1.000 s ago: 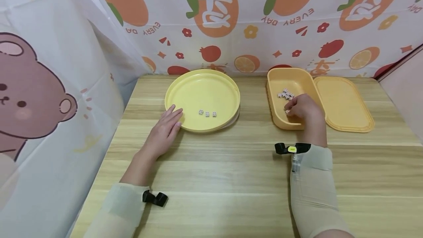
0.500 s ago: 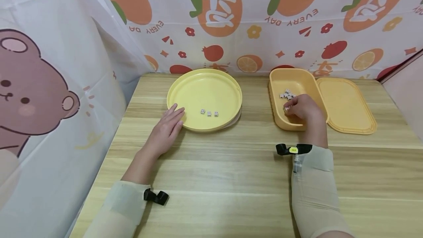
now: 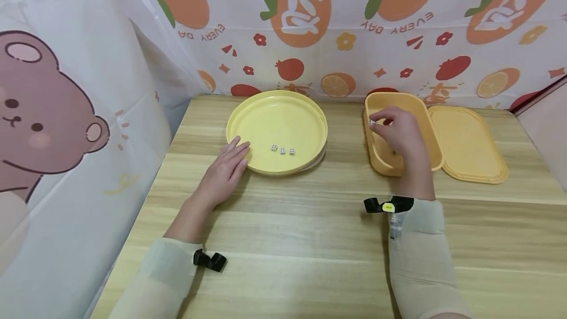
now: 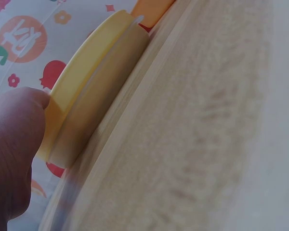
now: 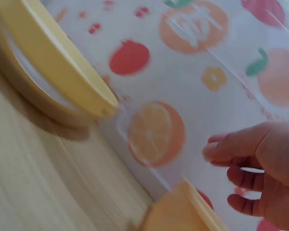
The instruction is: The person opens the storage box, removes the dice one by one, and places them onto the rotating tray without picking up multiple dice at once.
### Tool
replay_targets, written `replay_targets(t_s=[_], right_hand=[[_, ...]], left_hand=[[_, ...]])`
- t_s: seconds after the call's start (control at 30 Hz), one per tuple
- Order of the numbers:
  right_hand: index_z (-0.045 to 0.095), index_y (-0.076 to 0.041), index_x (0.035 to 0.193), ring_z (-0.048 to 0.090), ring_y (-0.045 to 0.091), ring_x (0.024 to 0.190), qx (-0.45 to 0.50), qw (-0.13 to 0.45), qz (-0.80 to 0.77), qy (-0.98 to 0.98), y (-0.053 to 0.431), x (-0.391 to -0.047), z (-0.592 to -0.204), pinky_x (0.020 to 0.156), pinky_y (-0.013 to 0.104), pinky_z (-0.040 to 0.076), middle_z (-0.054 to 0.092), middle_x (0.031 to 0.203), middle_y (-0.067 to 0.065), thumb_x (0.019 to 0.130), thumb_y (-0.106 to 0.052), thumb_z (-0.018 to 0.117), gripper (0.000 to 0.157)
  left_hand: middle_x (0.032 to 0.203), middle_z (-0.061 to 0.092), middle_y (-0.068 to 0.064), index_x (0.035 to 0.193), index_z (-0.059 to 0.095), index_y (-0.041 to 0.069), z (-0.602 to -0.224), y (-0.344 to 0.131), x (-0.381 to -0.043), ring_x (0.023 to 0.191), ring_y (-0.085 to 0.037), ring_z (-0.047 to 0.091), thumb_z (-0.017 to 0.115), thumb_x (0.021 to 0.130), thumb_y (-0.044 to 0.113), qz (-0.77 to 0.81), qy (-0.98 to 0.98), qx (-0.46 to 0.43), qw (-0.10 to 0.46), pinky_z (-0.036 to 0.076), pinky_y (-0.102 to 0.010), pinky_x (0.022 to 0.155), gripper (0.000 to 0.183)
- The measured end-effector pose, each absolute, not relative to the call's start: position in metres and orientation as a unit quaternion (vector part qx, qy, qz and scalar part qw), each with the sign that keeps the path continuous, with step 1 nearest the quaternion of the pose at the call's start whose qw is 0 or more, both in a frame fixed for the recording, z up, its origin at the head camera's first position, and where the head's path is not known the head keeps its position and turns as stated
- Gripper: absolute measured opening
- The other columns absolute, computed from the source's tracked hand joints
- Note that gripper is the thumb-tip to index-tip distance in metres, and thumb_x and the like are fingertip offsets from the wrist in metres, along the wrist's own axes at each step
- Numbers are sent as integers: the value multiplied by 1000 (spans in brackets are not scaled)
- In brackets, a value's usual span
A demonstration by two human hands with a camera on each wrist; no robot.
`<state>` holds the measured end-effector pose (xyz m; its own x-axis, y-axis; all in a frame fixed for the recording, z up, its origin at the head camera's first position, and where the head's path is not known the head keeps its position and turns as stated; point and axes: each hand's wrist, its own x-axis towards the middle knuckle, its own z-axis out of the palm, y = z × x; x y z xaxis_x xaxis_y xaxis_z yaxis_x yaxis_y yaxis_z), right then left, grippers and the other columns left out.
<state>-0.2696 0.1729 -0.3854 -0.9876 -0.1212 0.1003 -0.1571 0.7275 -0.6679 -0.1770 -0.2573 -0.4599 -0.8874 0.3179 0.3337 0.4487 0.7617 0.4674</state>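
Observation:
In the head view, my right hand is raised over the yellow-orange box, pinching a small white die between thumb and fingertips near the box's left rim. The hand covers much of the box's inside. In the right wrist view the fingertips meet, and the die is hidden there. My left hand rests with extended fingers on the left rim of a round yellow tray. Three white dice lie in a short row near the tray's front.
An orange lid lies flat on the wooden table, right beside the box. The tray stands on a paler round base. A fruit-print cloth hangs behind the table, and a bear-print cloth hangs at the left.
My right hand has lifted from inside the box, moving up and slightly left with a die in its fingertips. The left hand keeps its place on the tray. The head view has shifted slightly.

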Motion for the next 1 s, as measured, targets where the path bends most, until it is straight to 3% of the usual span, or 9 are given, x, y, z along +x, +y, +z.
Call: replay_targets(t_s=[0.23, 0.4, 0.63, 0.67, 0.77, 0.87, 1.0], right_hand=[[74, -6, 111, 58, 28, 100, 151, 55, 375, -913, 117, -269, -388, 87, 43, 52, 68, 111, 12, 90, -19, 70, 25], [76, -5, 106, 59, 28, 100, 223, 54, 363, -903, 76, -265, -400, 89, 42, 52, 72, 105, 11, 89, -17, 71, 21], [78, -5, 101, 58, 24, 96, 271, 1, 330, -904, 35, -258, -420, 88, 39, 52, 73, 98, 7, 86, -12, 70, 18], [78, -5, 101, 59, 23, 96, 271, -6, 328, -905, 32, -258, -422, 93, 39, 51, 73, 98, 7, 86, -11, 69, 18], [78, -4, 100, 63, 23, 94, 270, -16, 318, -909, 25, -258, -425, 108, 40, 44, 74, 96, 7, 83, -8, 68, 20], [78, -4, 98, 66, 22, 91, 266, -22, 306, -914, 21, -260, -425, 122, 41, 27, 75, 93, 7, 82, -7, 70, 19], [79, -4, 96, 65, 22, 90, 254, -32, 284, -924, 18, -260, -424, 125, 42, 19, 75, 90, 6, 81, -8, 72, 16]], left_hand=[[151, 47, -9, 141, 52, 0, -457, -256, -178, 150, -25, 24, 44, 106, 24, -274, -931, -207, 119, 17, -44, 126, 43], [151, 47, -9, 141, 52, 0, -457, -257, -177, 150, -25, 24, 44, 106, 25, -275, -933, -203, 115, 17, -45, 126, 43], [152, 46, -8, 141, 52, 0, -457, -256, -175, 151, -24, 23, 43, 106, 26, -278, -934, -198, 103, 18, -46, 125, 44], [152, 46, -8, 141, 52, 0, -457, -256, -175, 151, -23, 22, 42, 106, 26, -278, -935, -197, 100, 18, -46, 125, 44], [152, 45, -8, 141, 51, 0, -457, -256, -174, 151, -23, 22, 42, 106, 26, -278, -936, -194, 94, 17, -46, 126, 44], [152, 45, -7, 141, 51, 1, -455, -256, -174, 151, -23, 22, 42, 106, 26, -275, -937, -191, 94, 17, -45, 126, 44], [153, 45, -6, 142, 51, 2, -454, -257, -174, 151, -22, 21, 42, 106, 28, -273, -939, -187, 93, 17, -44, 126, 45]])
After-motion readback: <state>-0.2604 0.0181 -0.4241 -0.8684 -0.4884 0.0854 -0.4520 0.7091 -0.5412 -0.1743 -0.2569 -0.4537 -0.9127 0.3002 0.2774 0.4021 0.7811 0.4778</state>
